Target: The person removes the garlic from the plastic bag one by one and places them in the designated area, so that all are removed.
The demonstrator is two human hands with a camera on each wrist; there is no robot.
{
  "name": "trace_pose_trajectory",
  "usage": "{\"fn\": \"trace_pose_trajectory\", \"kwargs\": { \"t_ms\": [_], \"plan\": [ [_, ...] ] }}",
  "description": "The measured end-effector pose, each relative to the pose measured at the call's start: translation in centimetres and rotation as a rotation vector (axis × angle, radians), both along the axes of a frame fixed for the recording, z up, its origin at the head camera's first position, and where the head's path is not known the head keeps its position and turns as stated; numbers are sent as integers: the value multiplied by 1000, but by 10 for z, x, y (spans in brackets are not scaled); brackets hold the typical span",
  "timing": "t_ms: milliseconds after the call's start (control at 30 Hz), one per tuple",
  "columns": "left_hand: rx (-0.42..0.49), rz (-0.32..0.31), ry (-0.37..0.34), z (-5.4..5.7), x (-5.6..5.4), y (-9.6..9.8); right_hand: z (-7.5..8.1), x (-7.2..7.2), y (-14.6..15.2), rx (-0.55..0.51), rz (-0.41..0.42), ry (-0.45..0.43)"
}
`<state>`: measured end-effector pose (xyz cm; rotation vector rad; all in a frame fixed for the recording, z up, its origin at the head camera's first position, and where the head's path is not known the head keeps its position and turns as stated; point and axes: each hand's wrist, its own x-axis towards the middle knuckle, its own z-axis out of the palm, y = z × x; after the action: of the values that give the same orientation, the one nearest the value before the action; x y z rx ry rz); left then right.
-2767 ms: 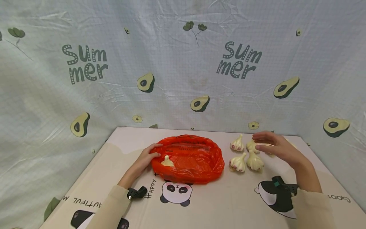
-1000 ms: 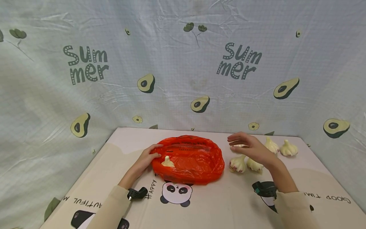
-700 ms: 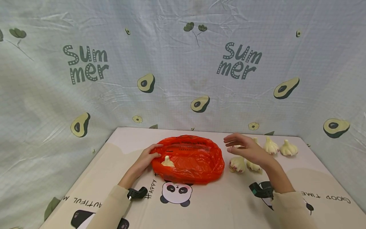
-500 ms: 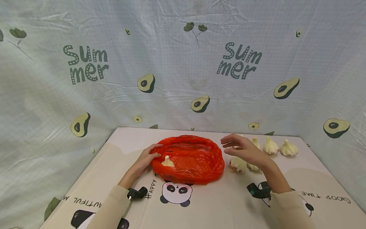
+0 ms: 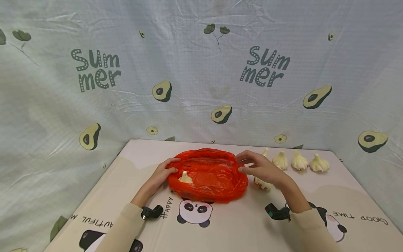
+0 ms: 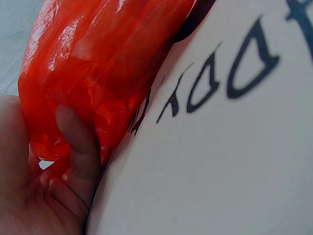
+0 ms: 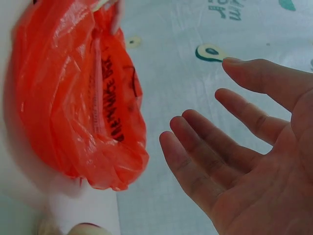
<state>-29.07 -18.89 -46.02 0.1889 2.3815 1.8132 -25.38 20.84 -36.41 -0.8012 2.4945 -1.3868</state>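
A red plastic bag point(image 5: 217, 190) lies with its mouth spread wide, and one garlic bulb point(image 5: 185, 177) is inside near its left end. My left hand point(image 5: 160, 176) holds the left rim; the left wrist view shows a finger point(image 6: 80, 147) bent against the red plastic. At the bag's right rim is my right hand point(image 5: 261, 168), fingers spread and slightly bent. In the right wrist view its palm point(image 7: 274, 181) bears nothing, and a gap separates the fingertips from the bag point(image 7: 54, 112). Partly hidden by this hand is a purple-streaked garlic bulb point(image 5: 262, 184).
Behind and right of my right hand stand more garlic bulbs, among them a left one point(image 5: 280, 161), a middle one point(image 5: 299, 161) and a right one point(image 5: 319, 163). A printed cloth point(image 5: 189, 70) walls the table's back. The tabletop point(image 5: 233, 224) carries panda prints.
My right hand has moved left from above the garlic bulbs to the bag's right rim, uncovering bulbs at the right. The left hand and the bag have stayed in place.
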Motion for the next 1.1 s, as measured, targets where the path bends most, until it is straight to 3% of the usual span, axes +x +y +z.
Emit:
{"fn": "trace_pose_trajectory", "kwargs": {
  "t_ms": [233,867,1100],
  "plan": [
    [1,2,-10,0,-1,1,-5,-4,-12,-15,70,46],
    [-4,3,-16,0,-2,1,-2,-17,-50,92,114,42],
    [-5,9,-15,0,0,0,1,-23,-69,110,145,2]
  ]
}}
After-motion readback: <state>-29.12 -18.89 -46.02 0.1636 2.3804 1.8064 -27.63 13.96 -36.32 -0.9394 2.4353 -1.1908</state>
